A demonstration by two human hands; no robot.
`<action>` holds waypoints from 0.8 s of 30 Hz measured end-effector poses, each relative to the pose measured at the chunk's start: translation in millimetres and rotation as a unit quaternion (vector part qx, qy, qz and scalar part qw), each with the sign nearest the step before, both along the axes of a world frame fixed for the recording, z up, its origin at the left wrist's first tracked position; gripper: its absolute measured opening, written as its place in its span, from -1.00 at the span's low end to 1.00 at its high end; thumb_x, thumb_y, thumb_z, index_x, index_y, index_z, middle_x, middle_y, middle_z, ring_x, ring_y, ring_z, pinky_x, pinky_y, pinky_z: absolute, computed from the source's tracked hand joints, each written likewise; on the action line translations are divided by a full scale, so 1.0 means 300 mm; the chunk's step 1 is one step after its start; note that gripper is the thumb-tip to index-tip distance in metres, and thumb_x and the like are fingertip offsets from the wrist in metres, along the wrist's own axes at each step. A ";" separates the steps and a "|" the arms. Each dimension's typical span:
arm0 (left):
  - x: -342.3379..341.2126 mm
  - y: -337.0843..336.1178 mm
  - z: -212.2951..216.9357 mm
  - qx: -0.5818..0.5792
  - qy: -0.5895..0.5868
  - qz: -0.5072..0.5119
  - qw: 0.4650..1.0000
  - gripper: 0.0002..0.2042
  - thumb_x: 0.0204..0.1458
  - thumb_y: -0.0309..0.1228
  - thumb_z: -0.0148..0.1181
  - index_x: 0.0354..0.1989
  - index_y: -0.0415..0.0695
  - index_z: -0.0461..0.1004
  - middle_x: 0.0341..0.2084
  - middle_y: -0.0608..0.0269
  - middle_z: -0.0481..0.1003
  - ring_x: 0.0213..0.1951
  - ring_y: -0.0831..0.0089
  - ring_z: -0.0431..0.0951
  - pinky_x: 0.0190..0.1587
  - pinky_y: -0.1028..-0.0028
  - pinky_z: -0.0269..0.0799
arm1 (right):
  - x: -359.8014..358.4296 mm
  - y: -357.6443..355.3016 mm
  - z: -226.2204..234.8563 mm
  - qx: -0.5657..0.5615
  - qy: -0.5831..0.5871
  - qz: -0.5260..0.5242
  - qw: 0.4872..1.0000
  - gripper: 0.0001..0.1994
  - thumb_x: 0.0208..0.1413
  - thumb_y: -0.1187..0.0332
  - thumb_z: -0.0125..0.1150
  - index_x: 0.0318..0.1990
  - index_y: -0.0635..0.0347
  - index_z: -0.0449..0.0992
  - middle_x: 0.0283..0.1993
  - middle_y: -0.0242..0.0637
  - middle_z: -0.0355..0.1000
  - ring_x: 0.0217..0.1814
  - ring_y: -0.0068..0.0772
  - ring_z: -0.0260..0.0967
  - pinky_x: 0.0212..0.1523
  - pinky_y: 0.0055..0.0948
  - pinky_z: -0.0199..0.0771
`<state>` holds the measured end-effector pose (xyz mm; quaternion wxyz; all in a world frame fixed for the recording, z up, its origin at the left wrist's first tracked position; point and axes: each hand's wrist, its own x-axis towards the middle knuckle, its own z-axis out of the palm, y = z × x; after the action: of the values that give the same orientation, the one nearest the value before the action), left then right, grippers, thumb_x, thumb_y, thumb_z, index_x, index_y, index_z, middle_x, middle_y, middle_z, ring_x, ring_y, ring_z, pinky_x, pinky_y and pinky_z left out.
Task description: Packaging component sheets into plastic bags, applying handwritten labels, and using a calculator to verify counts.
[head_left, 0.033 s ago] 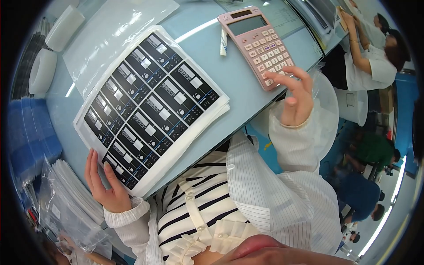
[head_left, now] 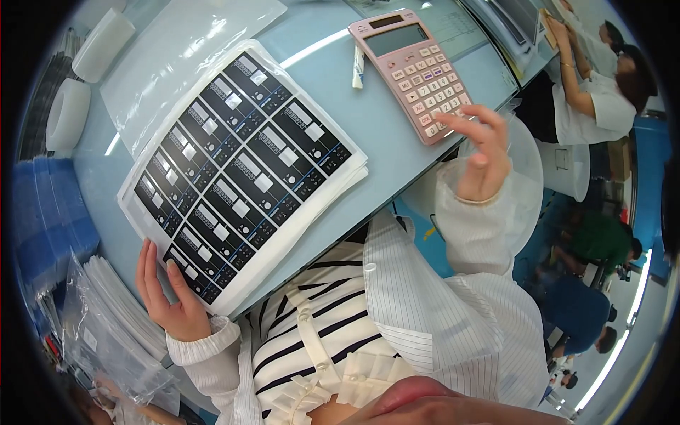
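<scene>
A stack of printed sheets (head_left: 241,177) lies on the pale blue table, its top sheet bearing rows of black panels with white and grey marks. Against the stack's near left edge rests my left hand (head_left: 175,301), fingers stretched and thumb apart, gripping nothing. To the right sits a pink calculator (head_left: 414,78) with white keys and a grey display. Over its lower keys hovers my right hand (head_left: 482,152), empty, its fingers partly bent and spread; whether a fingertip touches a key I cannot tell. A small white strip (head_left: 358,69) lies beside the calculator.
Clear plastic film (head_left: 177,64) covers the table's far left, near two white rolls (head_left: 69,117). Blue packs (head_left: 53,212) and bagged white sheets (head_left: 117,304) stand at left. A translucent bin (head_left: 524,184) is below the table's right edge. Other people sit farther right.
My right hand has shifted slightly to the right over the calculator's lower keys. The left hand and the printed sheets stay where they were.
</scene>
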<state>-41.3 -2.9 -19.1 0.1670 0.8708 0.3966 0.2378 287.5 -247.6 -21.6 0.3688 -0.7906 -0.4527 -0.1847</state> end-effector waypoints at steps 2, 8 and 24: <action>-0.003 0.000 -0.002 0.007 0.003 0.000 1.000 -0.69 0.19 -0.52 0.02 0.09 -0.32 0.40 0.08 -0.07 0.41 0.12 0.10 0.42 0.20 0.25 0.27 | 0.026 -0.022 0.015 0.021 0.007 0.005 1.000 -0.44 0.33 -0.08 -0.28 -0.23 0.21 0.54 -0.14 -0.24 0.55 0.01 -0.18 0.33 0.03 -0.27 0.29; -0.001 0.001 -0.004 0.009 0.002 0.004 1.000 -0.69 0.18 -0.52 0.03 0.08 -0.32 0.41 0.08 -0.06 0.42 0.12 0.11 0.42 0.20 0.25 0.27 | 0.021 -0.017 -0.016 -0.027 -0.003 -0.003 1.000 -0.46 0.34 -0.06 -0.28 -0.27 0.19 0.52 -0.16 -0.28 0.57 -0.01 -0.19 0.31 0.01 -0.29 0.27; -0.009 0.003 -0.010 0.011 -0.009 -0.010 1.000 -0.70 0.19 -0.52 0.03 0.09 -0.31 0.41 0.10 -0.06 0.41 0.13 0.11 0.41 0.20 0.25 0.27 | 0.118 -0.074 0.003 0.092 -0.014 -0.036 0.995 -0.51 0.37 0.02 -0.29 -0.19 0.27 0.46 -0.15 -0.20 0.56 -0.01 -0.26 0.31 0.05 -0.29 0.27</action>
<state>-43.9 -1.9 -22.0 0.1633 0.8742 0.3841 0.2480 322.9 -269.8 -20.8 0.4265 -0.7665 -0.4105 -0.2493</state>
